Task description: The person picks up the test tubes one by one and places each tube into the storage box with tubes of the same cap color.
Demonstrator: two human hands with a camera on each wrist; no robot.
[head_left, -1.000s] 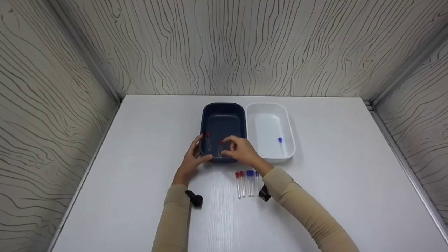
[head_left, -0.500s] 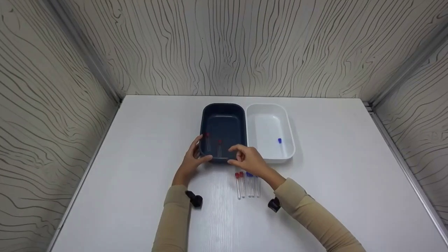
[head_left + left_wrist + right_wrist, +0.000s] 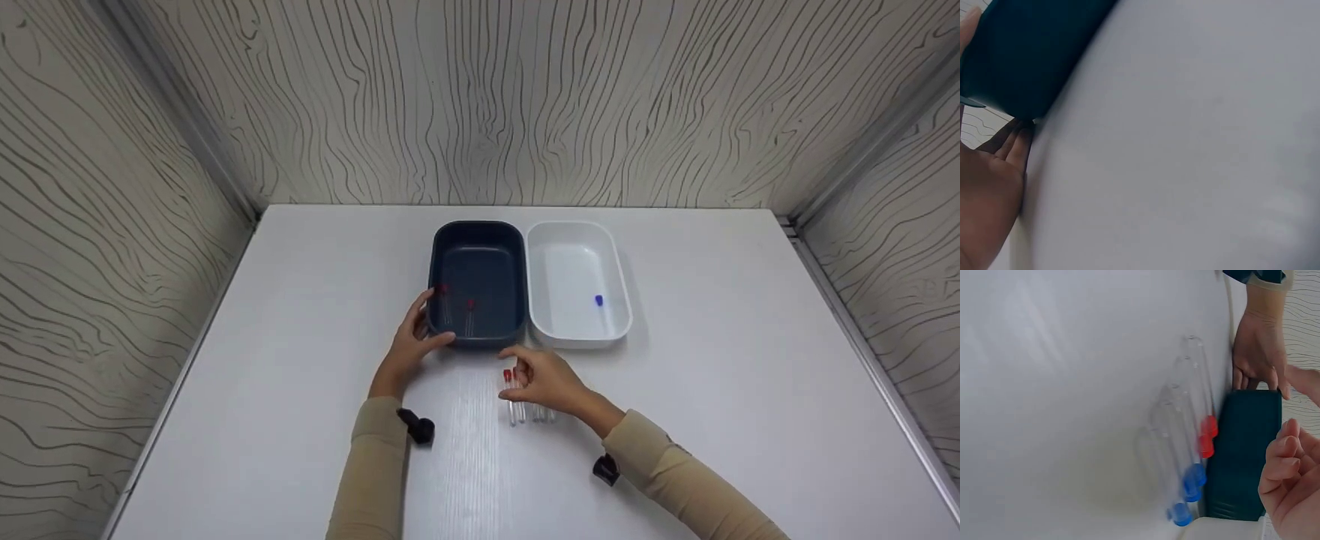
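My left hand (image 3: 411, 347) grips the near left corner of a dark blue bin (image 3: 478, 343), thumb at the front rim and fingers along its left side. Two test tubes with red caps (image 3: 470, 305) lie inside this bin. Over a row of clear test tubes (image 3: 513, 411) on the table hovers my right hand (image 3: 546, 379), thumb and index finger apart and nothing between them. From above, the hand hides most of the blue-capped ones. The right wrist view shows red caps (image 3: 1207, 444) and blue caps (image 3: 1192, 486) side by side.
A white bin (image 3: 580, 343) stands against the dark bin's right side, with one blue-capped tube (image 3: 599, 301) inside. Wood-patterned panels (image 3: 480, 105) enclose the white table (image 3: 697, 300) at the back and sides.
My right hand has let go of a red-capped test tube in the dark bin and drawn back toward the front, over the row of tubes. The left hand has stayed put.
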